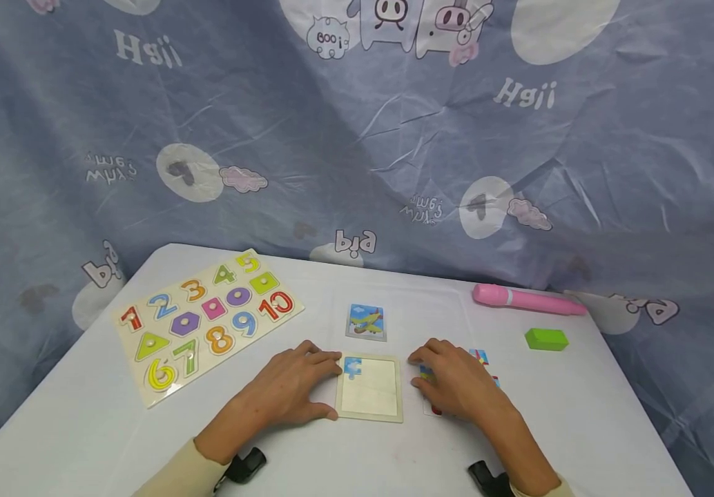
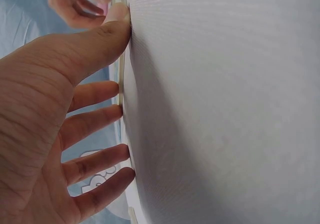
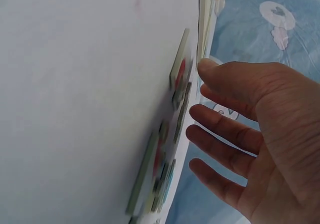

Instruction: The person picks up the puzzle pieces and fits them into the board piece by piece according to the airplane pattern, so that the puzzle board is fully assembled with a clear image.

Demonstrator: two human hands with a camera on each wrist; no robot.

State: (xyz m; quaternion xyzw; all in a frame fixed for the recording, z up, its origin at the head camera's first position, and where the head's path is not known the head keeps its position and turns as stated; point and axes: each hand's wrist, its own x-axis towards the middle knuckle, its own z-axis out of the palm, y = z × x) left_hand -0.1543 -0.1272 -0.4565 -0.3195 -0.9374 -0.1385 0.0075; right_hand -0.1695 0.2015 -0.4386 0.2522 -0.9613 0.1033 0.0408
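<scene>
A square wooden puzzle tray [image 1: 369, 419] lies on the table with one blue jigsaw piece [image 1: 353, 366] in its upper left corner. My left hand [image 1: 288, 386] rests along the tray's left edge, thumb and fingertips touching the rim, fingers spread and fairly straight. To the right of the tray, my right hand [image 1: 459, 379] is held low over several loose jigsaw pieces [image 1: 478, 356], partly hiding them. The right wrist view shows its fingers relaxed and apart, with nothing between them, and the loose pieces [image 3: 142, 174] lying on the table beyond.
Behind the tray lies a small airplane picture [image 1: 367, 322]. A number-and-shape board [image 1: 208, 324] sits at the left. On the right are a green block [image 1: 546, 339] and a pink cylindrical object [image 1: 527, 299] near the table's back edge. A patterned cloth [image 1: 357, 138] hangs behind the table.
</scene>
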